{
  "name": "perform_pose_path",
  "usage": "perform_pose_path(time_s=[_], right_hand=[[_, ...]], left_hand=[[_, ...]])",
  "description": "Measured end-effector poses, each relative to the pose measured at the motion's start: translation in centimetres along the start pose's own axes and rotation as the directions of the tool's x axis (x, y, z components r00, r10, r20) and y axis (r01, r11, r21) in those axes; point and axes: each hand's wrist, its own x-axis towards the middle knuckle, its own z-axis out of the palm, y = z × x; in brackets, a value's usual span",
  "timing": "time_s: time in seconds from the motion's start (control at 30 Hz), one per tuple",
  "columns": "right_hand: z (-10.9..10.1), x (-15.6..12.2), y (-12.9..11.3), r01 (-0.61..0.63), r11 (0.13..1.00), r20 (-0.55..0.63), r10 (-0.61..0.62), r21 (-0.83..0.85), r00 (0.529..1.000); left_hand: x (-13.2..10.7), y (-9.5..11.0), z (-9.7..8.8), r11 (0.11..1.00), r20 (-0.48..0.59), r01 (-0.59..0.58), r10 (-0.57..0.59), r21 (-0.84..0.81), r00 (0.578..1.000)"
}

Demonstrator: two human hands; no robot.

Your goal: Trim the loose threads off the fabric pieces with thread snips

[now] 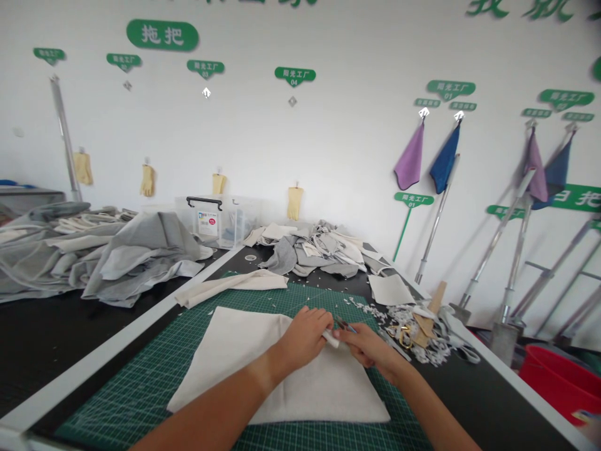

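Green cutting mat (319,295) on this desk (451,394), and what else? Where are my hands?

You've got your left hand (303,338) over the mat, its fingers (323,319) pinched together on a rolled bit of white cloth (331,339). Your right hand (369,354) sits just beside it, its fingers (351,335) closed around what look like small scissors (345,326). They're too small to show whether the blades are apart.

Where's the big piece?

A beige cloth square (277,369) lies flat on the mat, right below your hands and reaching toward you. Your hands are over its right side.

How do the small pieces line up?

The rolled bit runs out from your left fingers toward the scissors, roughly across your view. The scissors are right at its end, but I can't tell whether they touch it. Your right hand is the nearer one to them.

What's around me?

Gold scissors (404,338) lie off to your right among cloth scraps (413,351). A grey cloth pile (319,250) sits farther along the desk, and a red bucket (558,376) stands down to the right.
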Motion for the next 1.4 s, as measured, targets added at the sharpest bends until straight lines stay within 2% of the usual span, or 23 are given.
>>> perform_pose_path(time_s=[0.07,0.13,0.2,0.3,0.47,0.57,0.67,0.73,0.87,1.2,1.3,1.4], right_hand=[[0.0,0.3,0.4,0.031,0.999,-0.018,-0.032,-0.044,0.999],[-0.2,0.8,0.7,0.088,0.99,-0.091,-0.098,-0.113,0.991],[-0.5,1.2,0.8,0.176,0.961,-0.173,-0.214,-0.213,0.961],[-1.1,1.4,0.4,0.261,0.891,-0.222,-0.358,-0.371,0.907],[-1.3,0.7,-0.5,0.225,0.814,-0.273,-0.419,-0.536,0.866],[-1.1,0.4,-0.9,0.21,0.807,-0.31,-0.432,-0.552,0.847],[-0.9,0.3,-1.2,0.21,0.825,-0.349,-0.434,-0.525,0.83],[-0.8,0.2,-1.4,0.241,0.832,-0.336,-0.443,-0.499,0.831],[-0.5,0.1,-1.6,0.289,0.831,-0.252,-0.444,-0.475,0.86],[-0.2,0.6,-0.6,0.281,0.813,-0.169,-0.415,-0.51,0.894],[-0.1,0.6,-0.4,0.248,0.812,-0.185,-0.395,-0.529,0.9],[0.0,0.4,-0.6,0.232,0.799,-0.223,-0.411,-0.554,0.884]], left_hand=[[0.0,0.1,0.0,1.0,-0.003,0.008,-0.008,-0.002,1.0],[-0.1,0.1,0.0,1.0,-0.024,0.026,-0.026,-0.012,0.999],[-0.2,0.2,0.0,0.998,-0.057,0.051,-0.053,-0.041,0.997],[-0.3,0.2,0.0,0.985,-0.072,0.081,-0.093,-0.154,0.993],[0.1,0.2,-0.1,0.928,-0.038,0.123,-0.146,-0.353,0.989],[0.4,0.2,-0.2,0.928,-0.091,0.142,-0.183,-0.344,0.979],[0.5,0.3,-0.4,0.955,-0.183,0.144,-0.195,-0.26,0.963],[0.5,0.3,-0.5,0.97,-0.208,0.147,-0.187,-0.194,0.96],[0.4,0.4,-0.7,0.98,-0.181,0.155,-0.176,-0.125,0.968],[0.2,0.0,-0.1,0.981,-0.146,0.128,-0.149,-0.143,0.978],[0.2,0.0,-0.1,0.977,-0.131,0.127,-0.15,-0.17,0.98],[0.1,0.3,-0.2,0.974,-0.115,0.131,-0.154,-0.183,0.981]])
